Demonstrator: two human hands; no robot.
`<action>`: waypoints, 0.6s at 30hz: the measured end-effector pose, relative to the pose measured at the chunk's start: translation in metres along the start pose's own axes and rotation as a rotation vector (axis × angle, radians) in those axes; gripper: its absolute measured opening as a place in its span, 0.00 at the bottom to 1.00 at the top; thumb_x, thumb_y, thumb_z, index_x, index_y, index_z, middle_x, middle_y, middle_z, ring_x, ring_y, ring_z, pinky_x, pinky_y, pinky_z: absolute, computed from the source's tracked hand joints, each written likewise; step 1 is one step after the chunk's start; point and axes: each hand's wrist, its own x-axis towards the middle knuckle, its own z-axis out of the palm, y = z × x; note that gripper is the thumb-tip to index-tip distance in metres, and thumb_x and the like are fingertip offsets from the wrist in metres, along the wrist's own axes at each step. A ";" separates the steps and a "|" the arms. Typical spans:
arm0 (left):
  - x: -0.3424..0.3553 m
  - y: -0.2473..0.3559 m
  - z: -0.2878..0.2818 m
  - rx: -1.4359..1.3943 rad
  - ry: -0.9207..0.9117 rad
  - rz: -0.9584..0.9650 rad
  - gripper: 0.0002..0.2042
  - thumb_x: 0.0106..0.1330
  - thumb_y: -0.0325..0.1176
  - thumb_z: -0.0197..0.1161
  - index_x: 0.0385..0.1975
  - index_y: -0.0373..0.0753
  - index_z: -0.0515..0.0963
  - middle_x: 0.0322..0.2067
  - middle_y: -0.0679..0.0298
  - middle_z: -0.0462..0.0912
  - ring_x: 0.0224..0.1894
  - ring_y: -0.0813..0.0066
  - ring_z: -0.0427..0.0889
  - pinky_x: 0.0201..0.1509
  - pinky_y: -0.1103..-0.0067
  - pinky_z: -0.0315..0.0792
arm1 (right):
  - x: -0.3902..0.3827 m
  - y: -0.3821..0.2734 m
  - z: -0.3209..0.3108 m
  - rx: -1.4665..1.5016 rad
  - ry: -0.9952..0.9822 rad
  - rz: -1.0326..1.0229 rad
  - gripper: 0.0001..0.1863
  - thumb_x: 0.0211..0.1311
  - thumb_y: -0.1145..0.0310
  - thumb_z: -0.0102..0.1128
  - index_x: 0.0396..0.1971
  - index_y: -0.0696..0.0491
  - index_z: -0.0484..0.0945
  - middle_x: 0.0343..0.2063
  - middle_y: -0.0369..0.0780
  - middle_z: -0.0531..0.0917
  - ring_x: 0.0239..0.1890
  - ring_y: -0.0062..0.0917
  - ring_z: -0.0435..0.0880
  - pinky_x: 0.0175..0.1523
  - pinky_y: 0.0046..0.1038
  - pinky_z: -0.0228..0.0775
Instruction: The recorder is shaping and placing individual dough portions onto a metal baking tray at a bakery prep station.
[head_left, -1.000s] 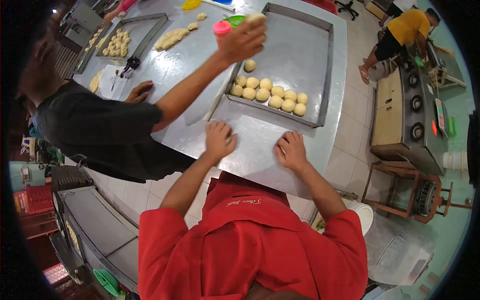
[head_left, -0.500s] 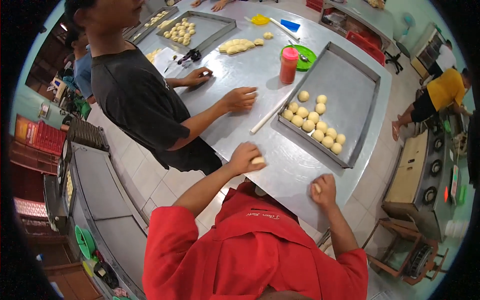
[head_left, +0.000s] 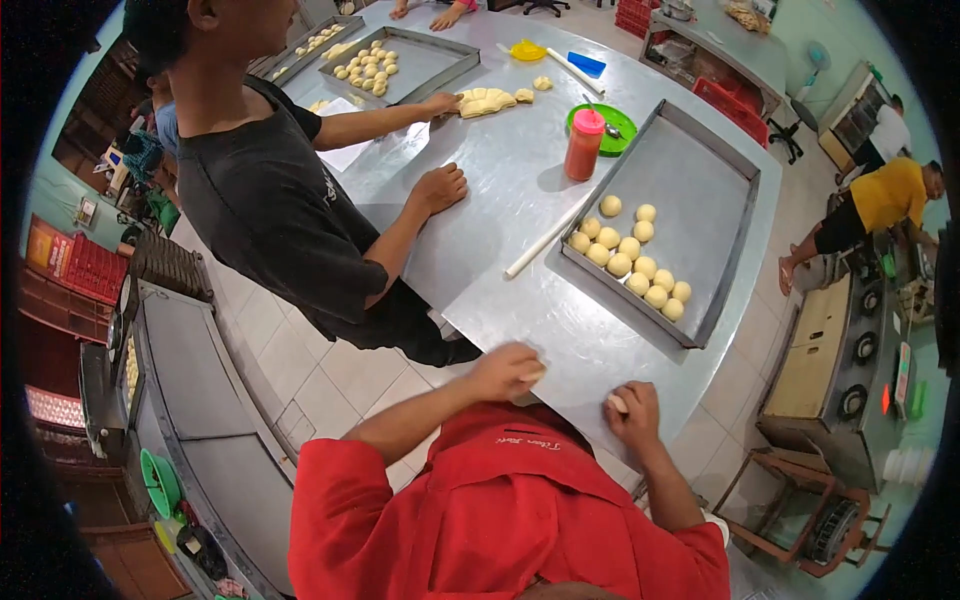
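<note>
At the near edge of the steel table (head_left: 550,315), my left hand (head_left: 508,370) is curled on a small piece of pale dough (head_left: 536,373). To its right, my right hand (head_left: 634,415) also has its fingers closed round a dough piece (head_left: 617,404). Beyond them sits a large metal tray (head_left: 725,215) with several round dough balls (head_left: 637,283) grouped at its near left end. A white rolling pin (head_left: 535,250) lies along the tray's left side, near a red jar with a pink lid (head_left: 583,150) and a green plate (head_left: 624,125).
A co-worker in black (head_left: 255,210) stands at my left, one hand (head_left: 440,105) at divided dough (head_left: 488,100), the other (head_left: 440,185) on the table. Farther trays (head_left: 455,70) hold dough. A person in yellow (head_left: 880,195) bends by a stove (head_left: 815,360). An oven (head_left: 210,370) stands behind left.
The view has shifted. My hands are closer to the table edge, curled round dough. The co-worker's raised hand has come down; the other has reached to the divided dough. The tray holds another ball.
</note>
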 end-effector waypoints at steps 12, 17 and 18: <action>0.066 -0.004 0.075 0.078 0.055 -0.142 0.12 0.51 0.32 0.71 0.35 0.42 0.78 0.37 0.59 0.78 0.43 0.55 0.75 0.47 0.62 0.68 | 0.047 0.002 0.063 -0.103 0.016 0.037 0.07 0.52 0.70 0.67 0.27 0.53 0.76 0.31 0.42 0.77 0.37 0.42 0.74 0.43 0.43 0.64; 0.010 0.015 0.023 -0.104 -0.001 0.009 0.12 0.54 0.29 0.69 0.38 0.41 0.80 0.38 0.58 0.80 0.43 0.54 0.78 0.46 0.64 0.72 | 0.006 -0.012 0.021 -0.029 0.042 -0.018 0.09 0.50 0.70 0.68 0.27 0.53 0.76 0.31 0.43 0.77 0.37 0.42 0.74 0.44 0.43 0.65; 0.005 0.005 0.006 -0.053 -0.036 0.017 0.12 0.54 0.30 0.70 0.39 0.42 0.80 0.38 0.58 0.80 0.43 0.54 0.79 0.45 0.64 0.73 | 0.000 0.001 0.012 -0.031 0.033 0.029 0.09 0.49 0.70 0.68 0.27 0.53 0.76 0.32 0.43 0.77 0.37 0.42 0.74 0.44 0.43 0.66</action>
